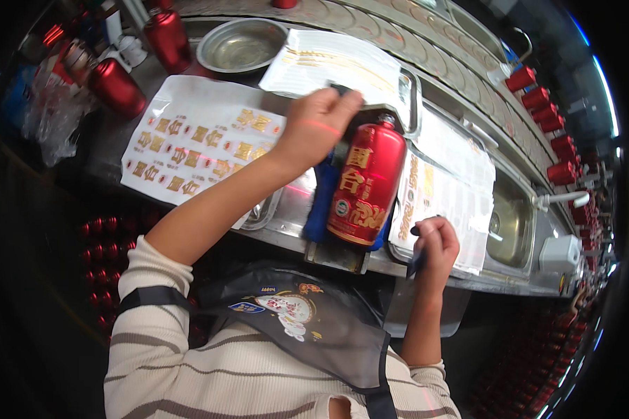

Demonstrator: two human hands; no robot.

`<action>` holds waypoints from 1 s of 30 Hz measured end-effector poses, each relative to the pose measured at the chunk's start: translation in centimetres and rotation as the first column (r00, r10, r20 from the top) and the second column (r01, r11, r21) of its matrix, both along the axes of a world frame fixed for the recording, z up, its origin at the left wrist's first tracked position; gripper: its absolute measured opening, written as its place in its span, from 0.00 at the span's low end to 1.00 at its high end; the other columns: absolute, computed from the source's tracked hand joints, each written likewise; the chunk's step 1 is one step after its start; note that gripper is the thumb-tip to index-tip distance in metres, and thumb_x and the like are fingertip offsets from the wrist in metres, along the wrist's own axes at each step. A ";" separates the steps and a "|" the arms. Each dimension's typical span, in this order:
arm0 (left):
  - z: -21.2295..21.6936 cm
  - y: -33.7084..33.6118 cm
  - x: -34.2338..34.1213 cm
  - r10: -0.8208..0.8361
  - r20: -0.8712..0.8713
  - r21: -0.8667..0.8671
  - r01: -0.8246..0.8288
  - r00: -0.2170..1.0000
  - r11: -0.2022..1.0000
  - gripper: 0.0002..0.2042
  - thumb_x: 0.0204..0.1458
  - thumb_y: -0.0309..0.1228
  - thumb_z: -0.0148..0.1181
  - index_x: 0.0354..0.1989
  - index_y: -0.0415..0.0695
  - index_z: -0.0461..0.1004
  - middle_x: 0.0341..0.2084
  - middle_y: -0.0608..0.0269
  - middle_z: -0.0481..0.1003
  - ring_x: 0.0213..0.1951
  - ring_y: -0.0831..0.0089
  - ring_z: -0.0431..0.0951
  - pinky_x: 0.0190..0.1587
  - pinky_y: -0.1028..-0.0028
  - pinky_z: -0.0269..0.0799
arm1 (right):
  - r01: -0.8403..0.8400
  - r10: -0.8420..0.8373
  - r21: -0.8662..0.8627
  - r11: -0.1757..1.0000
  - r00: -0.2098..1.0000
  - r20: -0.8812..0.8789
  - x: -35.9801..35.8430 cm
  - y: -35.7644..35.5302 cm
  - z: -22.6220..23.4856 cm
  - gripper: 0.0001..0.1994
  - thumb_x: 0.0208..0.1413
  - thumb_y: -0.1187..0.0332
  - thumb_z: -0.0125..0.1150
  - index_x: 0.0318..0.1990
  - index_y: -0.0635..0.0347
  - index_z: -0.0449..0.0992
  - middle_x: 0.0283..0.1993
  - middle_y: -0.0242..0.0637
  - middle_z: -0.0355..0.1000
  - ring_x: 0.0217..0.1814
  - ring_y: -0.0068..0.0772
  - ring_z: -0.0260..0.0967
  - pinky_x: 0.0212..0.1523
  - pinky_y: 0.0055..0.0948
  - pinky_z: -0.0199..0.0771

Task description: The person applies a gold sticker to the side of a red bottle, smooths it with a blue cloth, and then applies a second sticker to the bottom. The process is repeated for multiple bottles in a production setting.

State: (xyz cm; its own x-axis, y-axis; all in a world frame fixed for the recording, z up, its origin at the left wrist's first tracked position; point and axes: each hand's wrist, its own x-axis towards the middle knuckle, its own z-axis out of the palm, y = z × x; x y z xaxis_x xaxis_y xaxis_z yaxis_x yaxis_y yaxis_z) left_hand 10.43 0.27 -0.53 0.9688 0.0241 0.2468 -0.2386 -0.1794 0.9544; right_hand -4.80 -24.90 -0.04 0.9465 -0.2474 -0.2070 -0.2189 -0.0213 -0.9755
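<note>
Red bottle (365, 183) lies on its side in a blue cradle (319, 202) at the near edge of the steel worktop (461, 279), long axis running near to far, neck pointing away. Left hand (316, 126) is at the neck end, fingers curled around something small and dark, touching the bottle's shoulder. Right hand (435, 244) sits just right of the base, pinching a small dark tool above a white label sheet (449, 195). Another white sheet of gold stickers (196, 143) lies left; upright red bottles (546, 112) line the far right.

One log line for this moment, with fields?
left hand: on red bottle top | right hand: at label sheet | bottle: lying in blue holder
</note>
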 end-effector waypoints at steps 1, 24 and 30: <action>0.6 -1.2 0.4 -0.072 -0.129 0.121 0.088 0.989 0.989 0.26 0.60 0.51 0.56 0.23 0.37 0.76 0.21 0.45 0.76 0.26 0.60 0.80 0.35 0.67 0.74 | -0.072 0.112 -0.238 0.969 0.981 0.160 -0.7 1.1 -0.8 0.14 0.48 0.71 0.70 0.43 0.62 0.76 0.38 0.29 0.71 0.22 0.10 0.58 0.25 0.14 0.57; 13.8 19.6 -30.1 0.435 0.413 0.409 -0.590 0.800 0.696 0.09 0.50 0.31 0.70 0.32 0.37 0.80 0.29 0.65 0.78 0.33 0.76 0.77 0.36 0.76 0.72 | -0.619 0.978 -0.777 0.113 -0.067 0.195 7.4 18.1 6.3 0.53 0.29 0.77 0.73 0.72 0.63 0.55 0.57 0.47 0.75 0.18 0.19 0.48 0.20 0.22 0.55; 15.5 19.1 -51.8 0.807 0.591 0.476 -0.808 0.002 -0.346 0.13 0.48 0.32 0.73 0.26 0.36 0.76 0.26 0.58 0.73 0.27 0.72 0.74 0.31 0.72 0.69 | -0.719 0.988 -0.691 0.081 -0.033 0.150 6.9 19.3 6.8 0.40 0.48 0.62 0.71 0.69 0.58 0.62 0.52 0.41 0.75 0.20 0.14 0.47 0.21 0.16 0.49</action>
